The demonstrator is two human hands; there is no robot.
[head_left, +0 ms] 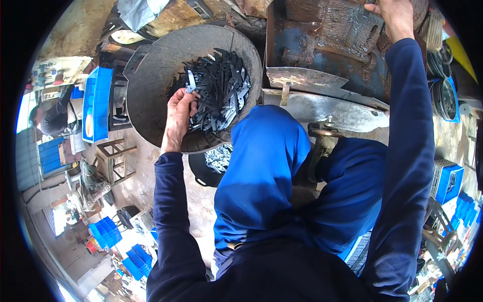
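My left hand is closed on a small flat, silvery metal piece, pinched between thumb and fingers. It is over a wide dark round tub, whose far side is heaped with several thin black and grey metal strips. At the upper right, my right hand is over a rusty, oily metal machine bed. The picture's upper edge cuts that hand off; one digit points left, and whether it grips anything is hidden.
Below the tub, a smaller black basin contains shiny metal pieces. A bent metal sheet borders the machine in front of my knees. At left are a wooden stool, a blue bin and another person. Blue crates stand at right.
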